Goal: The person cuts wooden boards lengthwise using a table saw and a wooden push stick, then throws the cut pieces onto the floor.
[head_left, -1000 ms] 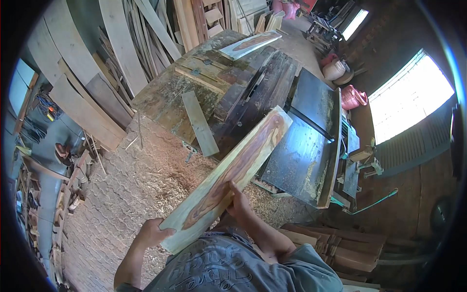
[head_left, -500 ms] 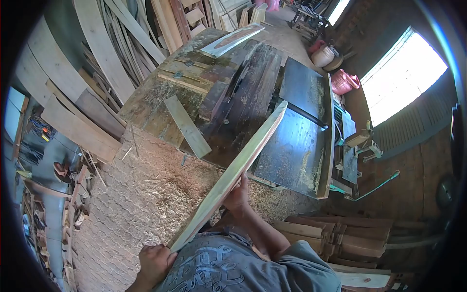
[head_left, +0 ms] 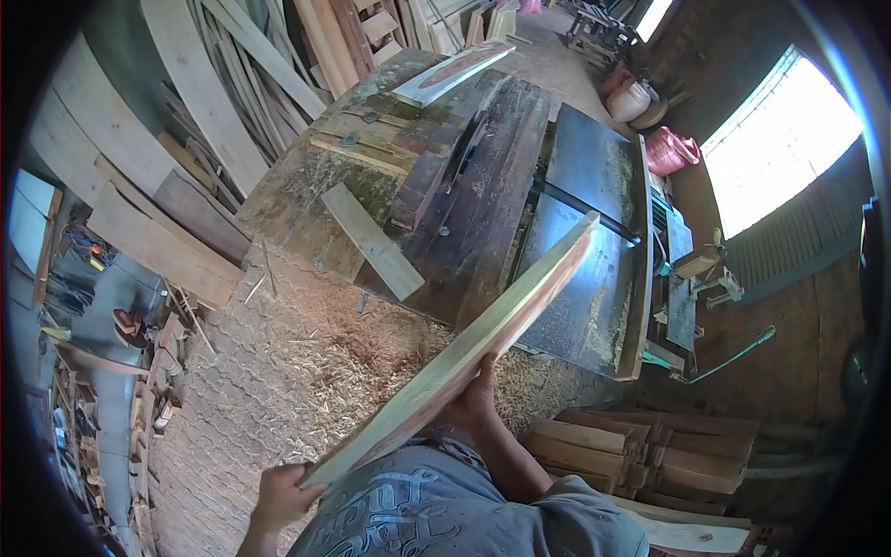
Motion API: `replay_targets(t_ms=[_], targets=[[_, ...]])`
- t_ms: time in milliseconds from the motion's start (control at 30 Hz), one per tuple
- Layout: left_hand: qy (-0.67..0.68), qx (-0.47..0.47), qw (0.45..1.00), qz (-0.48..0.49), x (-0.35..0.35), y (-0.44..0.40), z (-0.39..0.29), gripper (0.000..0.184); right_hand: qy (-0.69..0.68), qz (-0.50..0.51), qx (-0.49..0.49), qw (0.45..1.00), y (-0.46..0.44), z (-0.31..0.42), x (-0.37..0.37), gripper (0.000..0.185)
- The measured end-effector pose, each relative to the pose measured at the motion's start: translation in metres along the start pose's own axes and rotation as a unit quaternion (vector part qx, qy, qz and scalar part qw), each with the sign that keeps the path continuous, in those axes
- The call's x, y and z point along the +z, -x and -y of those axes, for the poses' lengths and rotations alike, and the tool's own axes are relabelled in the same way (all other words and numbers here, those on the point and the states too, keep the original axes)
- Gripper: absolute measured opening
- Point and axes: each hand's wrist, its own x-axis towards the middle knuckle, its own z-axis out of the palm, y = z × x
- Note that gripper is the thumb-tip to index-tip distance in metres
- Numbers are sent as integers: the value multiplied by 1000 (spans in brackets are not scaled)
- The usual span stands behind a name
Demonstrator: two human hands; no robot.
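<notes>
One plank [head_left: 455,362], left hand [head_left: 283,497] clasping its end, right hand [head_left: 477,397] its middle; if dipped, could knock near edge of bench [head_left: 473,265].

Pale planks [head_left: 198,88] lean at upper left; a pink bundle [head_left: 668,151], probably a sack, upper right; stacked boards [head_left: 698,471] lower right.

Blown-out window [head_left: 785,139], dark fisheye edges
</notes>
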Motion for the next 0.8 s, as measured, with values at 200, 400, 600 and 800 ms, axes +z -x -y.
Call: replay_targets(t_ms=[200,400,600,800], targets=[[-4,-51,968,246,-29,-90,-7,40,88,-1,-113,990,20,42,-19,89],[-93,84,950,285,5,-132,-40,51,130,2,-280,951,65,121,0,92],[101,120,954,257,24,-251,-94,81,57,176,-353,917,62,201,31,48],[-255,440,860,-45,114,-390,-142,69,124,308,-411,849,67,239,74,36]])
